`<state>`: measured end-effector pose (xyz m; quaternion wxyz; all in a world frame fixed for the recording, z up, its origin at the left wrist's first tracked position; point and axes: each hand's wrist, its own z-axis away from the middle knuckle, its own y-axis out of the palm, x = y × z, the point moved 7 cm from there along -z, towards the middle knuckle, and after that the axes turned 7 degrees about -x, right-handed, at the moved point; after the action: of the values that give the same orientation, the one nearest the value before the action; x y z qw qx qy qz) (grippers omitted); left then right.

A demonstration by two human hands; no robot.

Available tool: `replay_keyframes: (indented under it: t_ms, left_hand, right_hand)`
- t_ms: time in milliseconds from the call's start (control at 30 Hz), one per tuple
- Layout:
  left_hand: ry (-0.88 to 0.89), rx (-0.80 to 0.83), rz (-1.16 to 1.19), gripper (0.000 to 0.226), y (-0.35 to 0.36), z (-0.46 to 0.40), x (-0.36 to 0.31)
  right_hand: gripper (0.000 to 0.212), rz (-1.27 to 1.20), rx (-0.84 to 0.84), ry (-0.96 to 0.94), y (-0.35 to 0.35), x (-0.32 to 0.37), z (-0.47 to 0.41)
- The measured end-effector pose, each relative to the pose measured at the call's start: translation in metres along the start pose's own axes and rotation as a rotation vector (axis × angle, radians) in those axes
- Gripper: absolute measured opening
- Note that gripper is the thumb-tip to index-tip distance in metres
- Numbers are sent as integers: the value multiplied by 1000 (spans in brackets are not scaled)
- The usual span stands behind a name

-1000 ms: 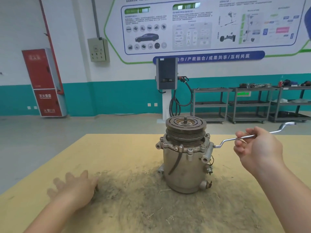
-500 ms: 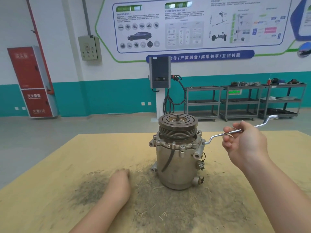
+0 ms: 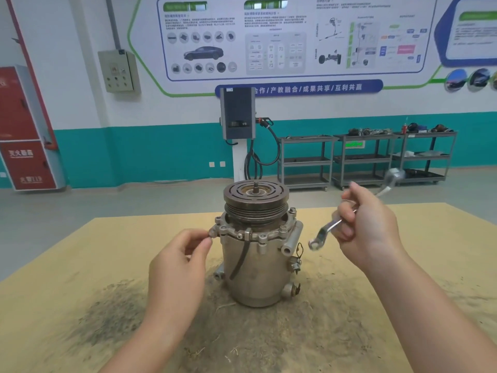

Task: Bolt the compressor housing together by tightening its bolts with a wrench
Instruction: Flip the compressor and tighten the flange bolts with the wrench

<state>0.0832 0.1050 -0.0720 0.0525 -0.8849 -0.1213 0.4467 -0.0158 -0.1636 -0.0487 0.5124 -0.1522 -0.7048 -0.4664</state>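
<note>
The metal compressor [image 3: 255, 267] stands upright on the yellow table [image 3: 80, 265], a grooved pulley on top and several bolts around its flange [image 3: 250, 234]. My right hand [image 3: 368, 224] grips a silver ring wrench [image 3: 326, 230] to the compressor's right; the wrench is off the housing, its lower ring end hanging free beside the side port. My left hand [image 3: 178, 267] is raised at the flange's left ear, with thumb and forefinger pinching a small bolt [image 3: 212, 233] there.
Dark grit and bits of straw are strewn on the table around the compressor's base. Beyond the table lie bare floor, a charging post [image 3: 238, 117], metal shelf carts [image 3: 368, 157] at the back right and a red cabinet [image 3: 24, 130] at the left.
My left hand rose from the tabletop to the flange's left ear. My right hand pulled the wrench off the right-side bolt and swung it free, tilted downward.
</note>
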Motion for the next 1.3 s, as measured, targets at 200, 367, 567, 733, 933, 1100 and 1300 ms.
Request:
replay_keyframes:
  t_ms: [200,367,567,733,933,1100,1300]
  left_hand:
    - [86,78,438,24,30,23,-72]
    - [78,-4,432,31,38,14,-65]
    - [192,12,240,22,33,5,-53]
    - [54,-135,236,21,23,-12,-31]
    - [-81,-36,298,14,31,-26,-16]
    - [64,65,291,21,39,-19,-27]
    - [174,69,291,18,40,-8,-36]
  right_hand:
    - [23,604,598,-373,56,22,57]
    - [21,556,515,-382,61,11,54]
    - [8,557,419,-379,61,-3,47]
    - [11,789,460,-490,62,-2,48]
    - [14,901,474,-557,63,-2,47]
    - [13,990,490,-555,64,-1,46]
    - [5,1165,479,-628,69,-9,49]
